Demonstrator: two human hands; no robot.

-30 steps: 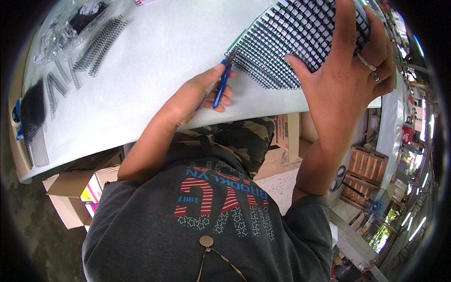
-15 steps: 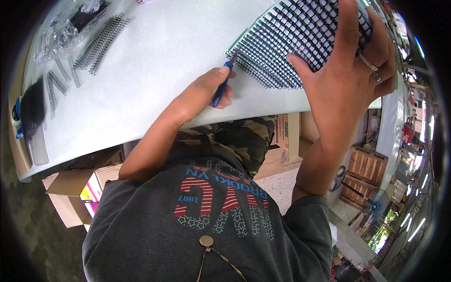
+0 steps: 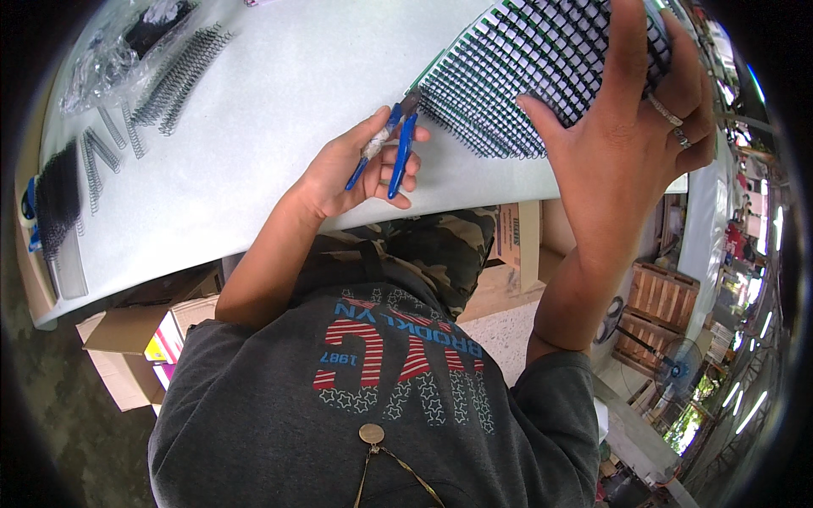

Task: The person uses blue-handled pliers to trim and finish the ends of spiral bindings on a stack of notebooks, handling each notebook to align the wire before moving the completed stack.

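My left hand (image 3: 368, 161) holds a pair of blue-handled wire cutters (image 3: 400, 152), the handles spread apart and one of them wrapped in whitish tape. Their jaws meet the near left corner of a stack of spiral-bound notebooks (image 3: 495, 89), whose dark coils lie in close rows with green and white edges between. Over the right part of this stack my right hand (image 3: 631, 110) is spread, thumb on the coils and the other fingers curved round its far right side. Two rings sit on that hand.
Loose wire coils (image 3: 182, 80) lie on the white table (image 3: 279, 110) at the left, beside a clear plastic bag (image 3: 106, 72). A dark bundle of coils (image 3: 59, 195) rests at the left edge. Below stands an open cardboard box (image 3: 127, 356). A fan (image 3: 673, 368) is at the right.
The wire cutters' handles have opened wide, and the fingers of my left hand have turned and spread with them. My right hand stays on the notebook stack.
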